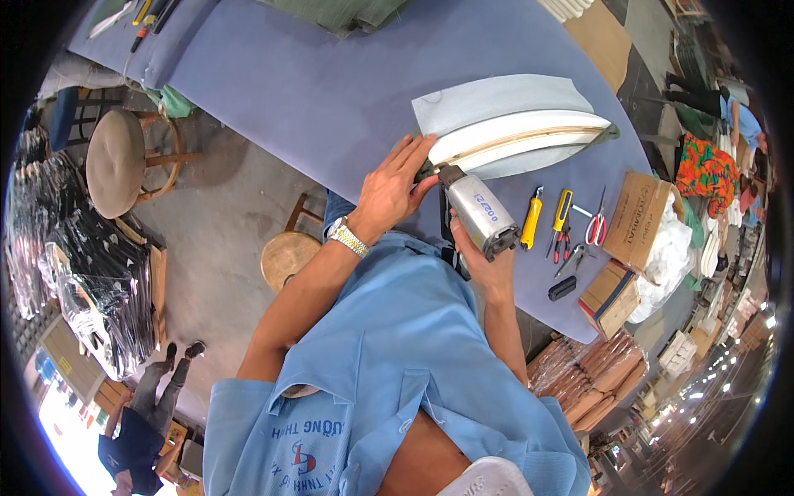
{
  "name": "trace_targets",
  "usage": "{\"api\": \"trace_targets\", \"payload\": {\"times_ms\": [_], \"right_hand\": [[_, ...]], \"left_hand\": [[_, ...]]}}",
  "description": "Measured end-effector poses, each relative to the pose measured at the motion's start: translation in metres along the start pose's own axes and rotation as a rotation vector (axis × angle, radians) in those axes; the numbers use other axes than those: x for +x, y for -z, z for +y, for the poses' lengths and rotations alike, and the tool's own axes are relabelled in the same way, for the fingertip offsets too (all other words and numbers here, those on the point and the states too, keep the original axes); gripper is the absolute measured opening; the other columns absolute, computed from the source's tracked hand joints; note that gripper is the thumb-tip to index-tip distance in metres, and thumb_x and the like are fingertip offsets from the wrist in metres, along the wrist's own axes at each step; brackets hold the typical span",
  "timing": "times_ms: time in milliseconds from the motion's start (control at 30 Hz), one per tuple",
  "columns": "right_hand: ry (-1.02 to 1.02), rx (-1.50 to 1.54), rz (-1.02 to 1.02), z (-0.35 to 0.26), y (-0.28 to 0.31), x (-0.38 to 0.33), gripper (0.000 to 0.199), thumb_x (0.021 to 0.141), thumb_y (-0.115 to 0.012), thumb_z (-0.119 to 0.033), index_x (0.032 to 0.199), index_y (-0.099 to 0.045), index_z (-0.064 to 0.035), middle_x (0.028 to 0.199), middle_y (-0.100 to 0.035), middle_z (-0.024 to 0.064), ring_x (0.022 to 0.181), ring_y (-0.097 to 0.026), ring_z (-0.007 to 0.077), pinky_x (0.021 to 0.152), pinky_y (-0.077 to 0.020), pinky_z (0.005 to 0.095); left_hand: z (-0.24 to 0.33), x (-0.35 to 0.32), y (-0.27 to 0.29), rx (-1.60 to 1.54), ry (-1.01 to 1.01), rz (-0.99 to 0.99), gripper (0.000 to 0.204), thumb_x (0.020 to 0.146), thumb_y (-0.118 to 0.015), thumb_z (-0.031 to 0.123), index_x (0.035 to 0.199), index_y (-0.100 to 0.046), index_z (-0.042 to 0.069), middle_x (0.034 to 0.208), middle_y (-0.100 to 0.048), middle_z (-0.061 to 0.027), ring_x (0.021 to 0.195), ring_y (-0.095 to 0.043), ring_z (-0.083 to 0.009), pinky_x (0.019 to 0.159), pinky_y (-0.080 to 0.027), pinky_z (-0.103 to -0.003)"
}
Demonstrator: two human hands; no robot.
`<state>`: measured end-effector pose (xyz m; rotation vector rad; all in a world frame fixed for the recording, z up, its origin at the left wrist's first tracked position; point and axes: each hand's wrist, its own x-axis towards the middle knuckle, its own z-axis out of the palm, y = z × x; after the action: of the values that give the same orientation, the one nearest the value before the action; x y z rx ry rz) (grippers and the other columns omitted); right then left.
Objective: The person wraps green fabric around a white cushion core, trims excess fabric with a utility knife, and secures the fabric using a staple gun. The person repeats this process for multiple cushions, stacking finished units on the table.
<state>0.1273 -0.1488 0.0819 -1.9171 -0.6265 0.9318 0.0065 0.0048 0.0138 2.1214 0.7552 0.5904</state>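
- A big workshop with a concrete floor; a long table (331, 91) covered with blue-grey cloth takes the middle, and round stools stand at its near side.
- On the table lies a curved white panel (529, 132) with a wooden edge, resting on a pale sheet of fabric (496, 95). Its near end points toward the person, so it is easy to reach with both hands.
- The left hand (393, 190) lies over the near end of the panel, the fingers spread and pressing down on dark green material there, it seems to keep the end steady.
- The right hand (480, 264) is closed around the handle of a grey pneumatic stapler (475, 211); its nose touches the end of the panel just beside the left fingertips.
- To the right, within reach, small tools are laid in a row: a yellow cutter (531, 219), pliers with yellow handles (562, 223), red scissors (595, 223), and a small black box (562, 288).
- Near the table's right edge stand cardboard boxes (637, 219).
- Another person stands well apart at the lower left.
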Motion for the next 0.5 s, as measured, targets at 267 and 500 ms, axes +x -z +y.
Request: {"api": "trace_targets", "payload": {"times_ms": [267,500], "right_hand": [[0.174,-0.089,-0.034,0.002,-0.004,0.005,0.031,0.081,-0.078,-0.008,0.107,-0.066,0.0041,0.092,-0.071,0.0157,0.081,-0.070,0.0230,0.073,-0.0545,0.0338],[0.230,-0.202,-0.058,-0.008,-0.003,0.010,0.040,0.076,-0.078,-0.015,0.111,-0.063,-0.0005,0.093,-0.068,0.0191,0.082,-0.068,0.0418,0.073,-0.0541,0.0409]], "left_hand": [[-0.005,0.002,-0.001,0.043,-0.022,-0.010,0.073,0.086,-0.074,0.011,0.154,-0.045,0.010,0.146,-0.058,-0.0160,0.136,-0.055,-0.0367,0.097,-0.059,-0.044],[0.001,0.004,0.006,-0.028,0.022,-0.030,0.085,0.075,-0.071,-0.006,0.154,-0.045,0.011,0.145,-0.057,-0.0198,0.135,-0.054,-0.0393,0.109,-0.052,-0.045]]}}
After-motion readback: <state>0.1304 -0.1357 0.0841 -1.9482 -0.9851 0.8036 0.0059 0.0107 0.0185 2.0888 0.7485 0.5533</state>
